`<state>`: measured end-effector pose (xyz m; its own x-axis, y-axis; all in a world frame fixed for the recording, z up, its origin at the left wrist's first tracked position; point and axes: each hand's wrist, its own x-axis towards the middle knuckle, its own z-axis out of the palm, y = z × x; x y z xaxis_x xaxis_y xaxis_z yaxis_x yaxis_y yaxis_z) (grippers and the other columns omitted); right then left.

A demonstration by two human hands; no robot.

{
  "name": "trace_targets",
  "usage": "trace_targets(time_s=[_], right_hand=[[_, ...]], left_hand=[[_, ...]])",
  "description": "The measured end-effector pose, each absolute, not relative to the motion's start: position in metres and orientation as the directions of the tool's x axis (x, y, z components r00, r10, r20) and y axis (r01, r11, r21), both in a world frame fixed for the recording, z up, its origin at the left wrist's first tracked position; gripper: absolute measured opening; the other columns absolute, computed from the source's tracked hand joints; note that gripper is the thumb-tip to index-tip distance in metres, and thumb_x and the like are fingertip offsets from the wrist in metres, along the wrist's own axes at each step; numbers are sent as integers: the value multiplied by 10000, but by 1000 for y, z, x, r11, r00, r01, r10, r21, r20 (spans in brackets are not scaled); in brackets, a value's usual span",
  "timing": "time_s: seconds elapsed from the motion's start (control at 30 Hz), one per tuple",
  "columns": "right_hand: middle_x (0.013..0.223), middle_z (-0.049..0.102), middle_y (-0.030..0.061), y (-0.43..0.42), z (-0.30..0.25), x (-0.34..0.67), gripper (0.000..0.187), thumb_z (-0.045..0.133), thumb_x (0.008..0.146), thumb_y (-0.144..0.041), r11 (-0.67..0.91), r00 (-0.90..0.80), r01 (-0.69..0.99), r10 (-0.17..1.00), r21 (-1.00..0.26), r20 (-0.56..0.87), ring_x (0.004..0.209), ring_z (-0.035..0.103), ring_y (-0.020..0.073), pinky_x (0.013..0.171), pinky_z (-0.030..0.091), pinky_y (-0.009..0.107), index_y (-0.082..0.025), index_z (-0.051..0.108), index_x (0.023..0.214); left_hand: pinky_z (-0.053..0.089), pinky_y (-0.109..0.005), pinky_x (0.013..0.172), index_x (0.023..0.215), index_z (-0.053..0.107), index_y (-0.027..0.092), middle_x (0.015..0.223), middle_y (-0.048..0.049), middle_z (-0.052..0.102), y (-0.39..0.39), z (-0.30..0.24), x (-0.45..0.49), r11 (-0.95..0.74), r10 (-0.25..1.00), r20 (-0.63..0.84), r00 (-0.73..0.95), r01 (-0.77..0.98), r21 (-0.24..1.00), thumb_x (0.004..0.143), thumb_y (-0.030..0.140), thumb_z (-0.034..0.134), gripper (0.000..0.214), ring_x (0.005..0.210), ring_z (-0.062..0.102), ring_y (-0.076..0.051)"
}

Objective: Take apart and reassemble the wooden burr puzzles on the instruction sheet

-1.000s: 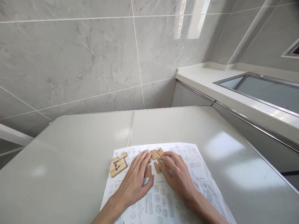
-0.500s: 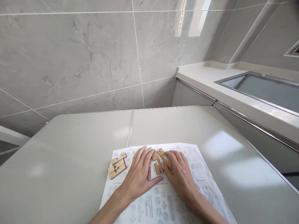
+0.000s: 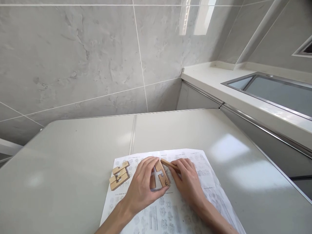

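Note:
My left hand (image 3: 141,183) is closed on a notched wooden puzzle piece (image 3: 164,180) with a black mark on it, gripping it between thumb and fingertips. Another wooden block (image 3: 152,181) shows under that palm; part of it is hidden. Pinched in my right hand (image 3: 188,180) is a slim wooden puzzle piece (image 3: 168,163), turned so that its narrow edge shows. Its far end is beside the top of the notched piece; whether they touch I cannot tell. Several more wooden pieces (image 3: 120,183) lie grouped to the left of my left hand.
Under the hands lies a large printed sheet (image 3: 143,208) with small diagrams. It rests on a pale table (image 3: 73,172) with a seam across it. A counter with a sink (image 3: 273,91) stands to the right, and a grey tiled wall (image 3: 97,58) is behind.
My left hand has closed its thumb on the notched piece and tilted it. My right hand has turned its piece from flat, with the numeral 2 showing, onto its edge.

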<state>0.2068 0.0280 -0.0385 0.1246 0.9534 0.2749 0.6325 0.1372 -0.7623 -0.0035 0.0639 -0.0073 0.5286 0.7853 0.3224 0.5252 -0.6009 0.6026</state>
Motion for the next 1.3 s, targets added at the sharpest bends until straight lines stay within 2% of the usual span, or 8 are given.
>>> trace_targets(time_s=[0.23,0.43,0.53,0.73,0.87,1.0,1.17,1.3], right_hand=[[938,737,65,31,-23,212,312,512,1145,-474,92,104,396,984,-914,144,824,692,256,694,562,369,-245,703,1054],[1347,708,116,31,-7,213,281,661,1077,-512,49,-230,-59,971,-997,62,1354,624,323,1038,557,415,-263,790,1092],[1128,774,93,30,-5,211,312,679,1062,-530,-61,-362,-93,932,-994,-23,1067,711,282,924,560,399,-242,794,1100],[866,699,26,26,-8,210,371,689,1045,-566,-100,-356,-30,931,-995,-83,765,586,193,696,447,317,-206,774,1037],[808,636,6,27,-7,210,379,675,1051,-577,-101,-303,-7,948,-995,-94,729,515,181,676,387,318,-210,765,1019],[774,602,-4,27,-8,209,393,652,1062,-593,-58,-258,15,964,-998,-60,693,517,180,646,382,320,-216,763,1058],[673,502,-60,28,-9,208,412,556,1108,-618,-149,-158,-86,978,-985,-134,570,430,138,566,364,294,-229,674,1176],[956,625,-3,28,-6,207,424,639,1067,-614,-213,-108,-267,976,-940,-190,574,429,104,516,318,268,-307,584,1354]], left_hand=[[578,-584,1162,1664,356,313,1578,-143,589,58,-7,-6,-549,812,278,514,507,664,913,332,900,928,1462,575,-377],[591,-575,1139,1632,387,328,1492,-125,648,56,-10,-3,-577,798,362,482,435,691,904,292,901,892,1411,615,-359],[613,-572,1106,1636,381,352,1513,-126,632,55,-11,-3,-576,796,372,477,412,706,929,358,883,868,1400,622,-358],[526,-662,1191,1637,421,389,1654,-136,504,54,-4,-6,-569,762,288,580,388,725,937,501,870,839,1541,470,-406],[475,-670,1234,1504,623,380,1687,-107,472,55,2,-8,-533,771,282,571,337,776,1062,570,674,483,1589,392,-400],[486,-606,1244,1339,766,372,1564,-66,631,59,7,-6,-467,823,267,501,330,821,1165,423,513,311,1537,479,-333],[523,-544,1225,1302,799,330,1412,-71,761,61,8,-7,-270,920,172,353,248,931,1149,486,544,336,1418,629,-318],[629,-466,1094,1321,787,251,1363,-108,796,61,4,-9,-17,982,-15,188,170,985,1092,616,595,472,1263,749,-321]])
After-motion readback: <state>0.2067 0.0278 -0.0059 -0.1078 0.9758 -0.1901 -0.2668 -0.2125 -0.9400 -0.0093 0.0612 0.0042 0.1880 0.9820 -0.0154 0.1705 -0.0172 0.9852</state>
